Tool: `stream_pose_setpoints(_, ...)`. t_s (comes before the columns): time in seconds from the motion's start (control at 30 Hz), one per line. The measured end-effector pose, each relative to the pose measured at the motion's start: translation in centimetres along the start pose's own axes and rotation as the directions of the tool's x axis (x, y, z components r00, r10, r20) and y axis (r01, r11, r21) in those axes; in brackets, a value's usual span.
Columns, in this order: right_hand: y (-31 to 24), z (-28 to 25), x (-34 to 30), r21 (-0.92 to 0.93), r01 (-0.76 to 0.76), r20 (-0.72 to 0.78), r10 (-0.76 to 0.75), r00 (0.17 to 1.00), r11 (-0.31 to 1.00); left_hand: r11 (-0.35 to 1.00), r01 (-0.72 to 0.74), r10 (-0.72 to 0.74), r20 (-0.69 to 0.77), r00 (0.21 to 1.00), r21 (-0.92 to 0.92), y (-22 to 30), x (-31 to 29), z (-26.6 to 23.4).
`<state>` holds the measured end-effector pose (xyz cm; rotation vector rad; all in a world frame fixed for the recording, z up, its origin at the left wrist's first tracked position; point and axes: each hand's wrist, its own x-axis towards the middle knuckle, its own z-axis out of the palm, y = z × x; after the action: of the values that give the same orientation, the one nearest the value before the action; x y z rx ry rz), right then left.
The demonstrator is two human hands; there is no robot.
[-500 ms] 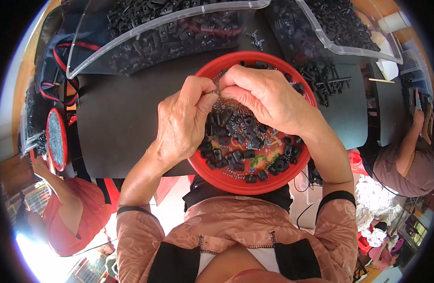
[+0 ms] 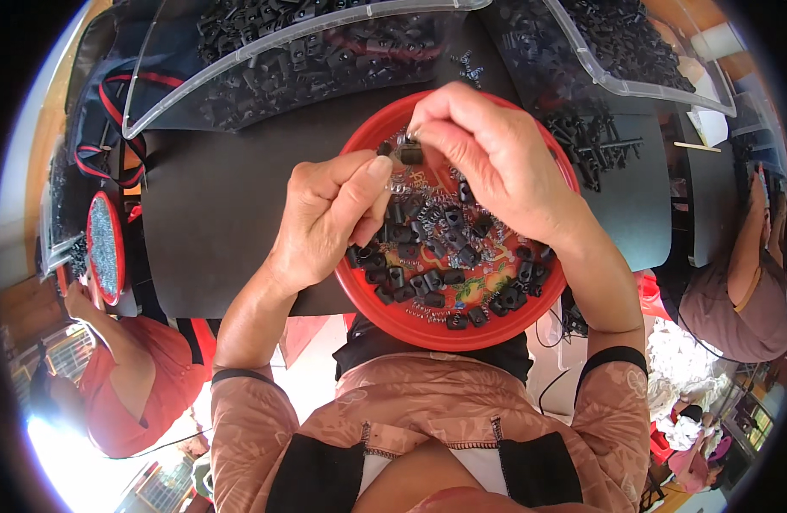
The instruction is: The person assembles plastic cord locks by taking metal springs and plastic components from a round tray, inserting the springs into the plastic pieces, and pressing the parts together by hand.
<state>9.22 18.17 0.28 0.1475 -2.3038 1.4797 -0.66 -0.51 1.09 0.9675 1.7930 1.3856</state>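
Note:
A red round tray (image 2: 451, 339) sits in front of me, holding many small black plastic pieces (image 2: 454, 217) and loose metal coil springs (image 2: 426, 315). Over its left side, my left hand (image 2: 335, 209) is closed, thumb and forefinger pinching a small black plastic piece (image 2: 383, 150). My right hand (image 2: 504, 158) hovers over the tray's far part with thumb and forefinger pinched together. What sits in that pinch is too small to name. Just below the right fingertips, another black piece (image 2: 411, 155) shows in the gap between my hands.
Clear plastic bins (image 2: 312, 43) of black parts stand at the back; beside the right one (image 2: 616, 85) lie black stem-like pieces (image 2: 594, 145). A red basin of grey parts (image 2: 105, 248) is at far left. Co-workers sit at left (image 2: 124, 385) and right (image 2: 739, 295).
My hands have come apart: fingertips that met over the tray are now separated. The left hand dropped slightly, and the right moved a little up and right.

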Motion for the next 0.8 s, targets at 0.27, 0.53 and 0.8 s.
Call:
stream_pose_setpoints(0.27, -0.5, -1.9, 0.6, -0.107, -0.159, 0.049, 0.165, 0.985, 0.982, 0.97, -0.226, 0.232, -0.064, 0.971, 0.089, -0.6, 0.1, 0.1)
stream_pose_setpoints(0.53, 2.0, 0.2, -0.1, -0.566, 0.019, 0.031, -0.002, 1.0, 0.824, 0.997, -0.079, 0.08, -0.144, 0.986, 0.014, -1.1, 0.4, 0.7)
stream_pose_setpoints(0.8, 1.5, 0.4, -0.3, -0.656, 0.053, 0.113, 0.028, 0.993, 0.753, 0.997, -0.063, 0.069, -0.189, 0.98, 0.036, -1.3, 0.8, 1.0)
